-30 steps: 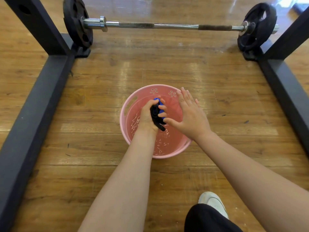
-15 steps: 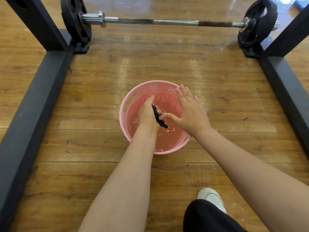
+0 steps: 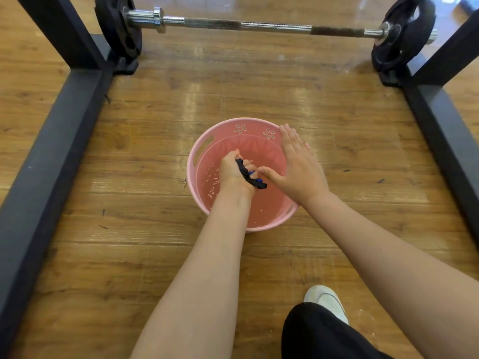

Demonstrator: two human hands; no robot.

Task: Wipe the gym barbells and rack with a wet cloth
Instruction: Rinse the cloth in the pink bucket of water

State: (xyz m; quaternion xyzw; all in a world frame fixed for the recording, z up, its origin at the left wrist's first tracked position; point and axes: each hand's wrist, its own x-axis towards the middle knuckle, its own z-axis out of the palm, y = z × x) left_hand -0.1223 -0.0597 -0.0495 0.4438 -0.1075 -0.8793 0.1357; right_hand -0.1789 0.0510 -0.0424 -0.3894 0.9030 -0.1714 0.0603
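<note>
**Cloth squeezed over a pink bucket between the rack's floor rails**

Seen from above, a person crouches on a wooden floor [image 3: 155,242]. A round pink bucket [image 3: 197,161] stands in the middle of the view, holding shallow water, with slot handles and small flower cut-outs near its rim.

The left hand [image 3: 233,172] is inside the bucket, its fingers curled tightly round a dark, bunched cloth [image 3: 250,176] with a hint of blue in it; the cloth sticks out from the fist towards the right. The right hand [image 3: 298,167] is beside it with fingers straight and together, reaching over the bucket's right rim; its thumb tip touches the cloth. It grips nothing.

Two black rack rails lie flat on the floor, the left rail [image 3: 51,151] and the right rail [image 3: 445,141], running away from the viewer and closing in towards the far end. The bucket sits between them, well apart from both, with bare boards all round it. Black uprights rise from each rail at the top corners.

Across the far end, a steel barbell [image 3: 259,24] spans from rail to rail, with a black plate at its left end [image 3: 116,24] and another at its right end [image 3: 404,32]. Open floor separates bar and bucket.

At the bottom right, a black trouser knee [image 3: 324,335] and a white shoe [image 3: 326,299] show.
</note>
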